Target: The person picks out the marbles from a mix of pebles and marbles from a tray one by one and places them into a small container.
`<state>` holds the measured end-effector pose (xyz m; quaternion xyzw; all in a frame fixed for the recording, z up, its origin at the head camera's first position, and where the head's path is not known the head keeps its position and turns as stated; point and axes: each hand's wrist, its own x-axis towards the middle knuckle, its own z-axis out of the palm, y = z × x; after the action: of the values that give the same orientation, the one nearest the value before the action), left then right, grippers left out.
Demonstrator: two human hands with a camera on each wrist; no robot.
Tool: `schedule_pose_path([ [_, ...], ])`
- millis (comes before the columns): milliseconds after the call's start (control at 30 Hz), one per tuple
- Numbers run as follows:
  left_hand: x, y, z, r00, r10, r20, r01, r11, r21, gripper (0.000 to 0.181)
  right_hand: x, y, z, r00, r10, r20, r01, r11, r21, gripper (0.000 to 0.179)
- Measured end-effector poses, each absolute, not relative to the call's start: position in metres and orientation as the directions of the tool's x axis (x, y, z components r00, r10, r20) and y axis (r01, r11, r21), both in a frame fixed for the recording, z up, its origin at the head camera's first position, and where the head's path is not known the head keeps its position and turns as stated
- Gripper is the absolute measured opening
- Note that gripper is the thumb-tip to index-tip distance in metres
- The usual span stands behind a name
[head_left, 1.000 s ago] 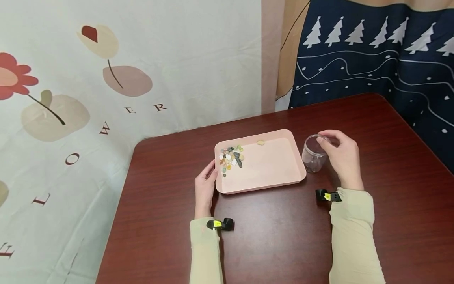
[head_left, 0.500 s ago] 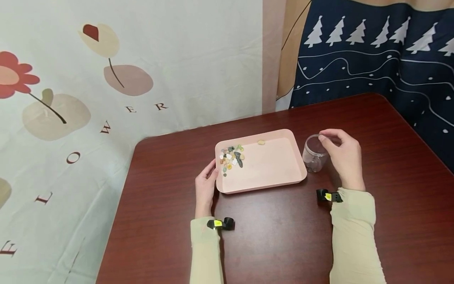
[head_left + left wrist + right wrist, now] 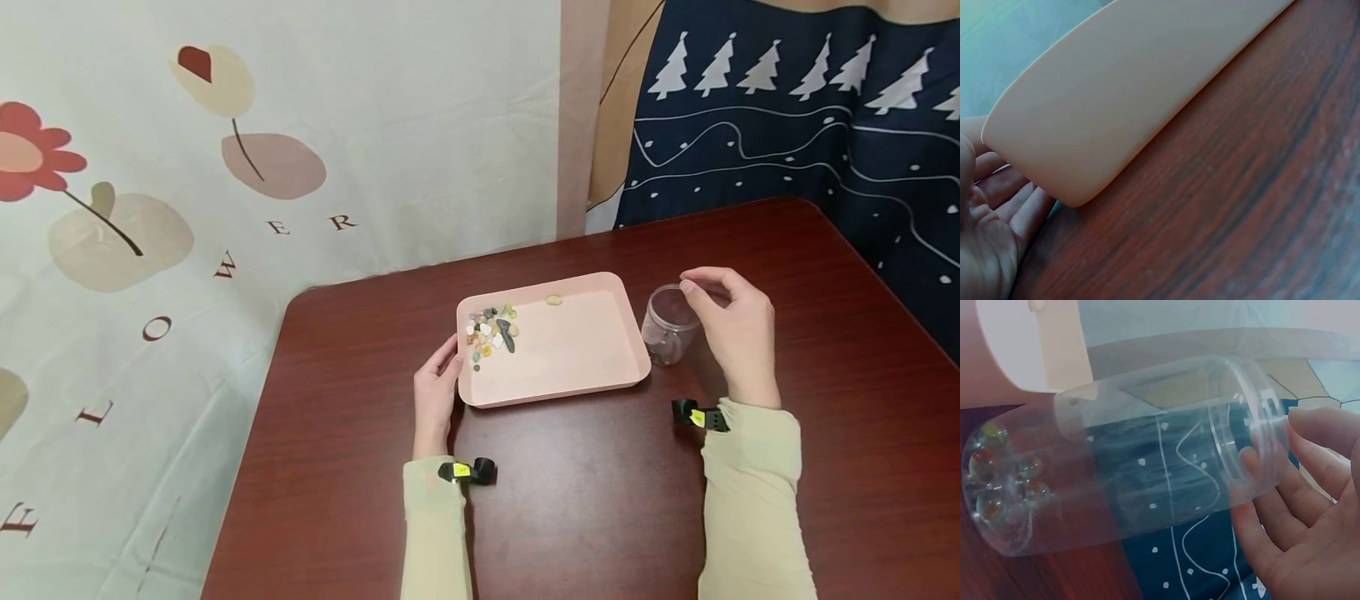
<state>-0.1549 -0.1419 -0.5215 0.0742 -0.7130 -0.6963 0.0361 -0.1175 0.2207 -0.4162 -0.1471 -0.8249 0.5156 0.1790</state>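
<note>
In the head view a pink tray (image 3: 555, 354) lies on the table with several small coloured stones (image 3: 489, 333) bunched at its left end. One yellowish stone (image 3: 553, 300) lies apart by the back wall. My left hand (image 3: 433, 396) rests at the tray's left end; its fingers (image 3: 1022, 200) touch the outer wall in the left wrist view. A clear lidless jar (image 3: 670, 325) stands right of the tray, with several glass marbles (image 3: 985, 465) at its bottom. At the jar's mouth my right hand (image 3: 738, 333) has loosely bent fingers, nothing visible between them.
The dark red-brown table (image 3: 570, 500) extends around both arms. Behind it hangs a pale flower-printed cloth (image 3: 420, 125). A navy cloth with white trees (image 3: 750, 150) hangs at the right back edge. A black strap mount (image 3: 701, 415) sits on the right wrist.
My right hand has shifted slightly right and up at the jar's mouth. The jar stays put beside the tray. My left hand keeps its place; the head view drifts a little.
</note>
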Motion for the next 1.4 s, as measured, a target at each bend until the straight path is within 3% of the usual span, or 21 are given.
schedule_pose_path([
  [700, -0.155, -0.143, -0.522, -0.984, -0.164, -0.062, -0.066, 0.024, 0.998, 0.032, -0.116, 0.197, -0.400, -0.879, 0.402, 0.256, -0.045, 0.465, -0.884, 0.026],
  [1400, -0.155, -0.143, -0.523, -0.986, -0.159, -0.051, -0.057, 0.031, 0.998, 0.033, -0.121, 0.155, -0.401, -0.910, 0.213, 0.355, -0.222, 0.472, -0.853, 0.028],
])
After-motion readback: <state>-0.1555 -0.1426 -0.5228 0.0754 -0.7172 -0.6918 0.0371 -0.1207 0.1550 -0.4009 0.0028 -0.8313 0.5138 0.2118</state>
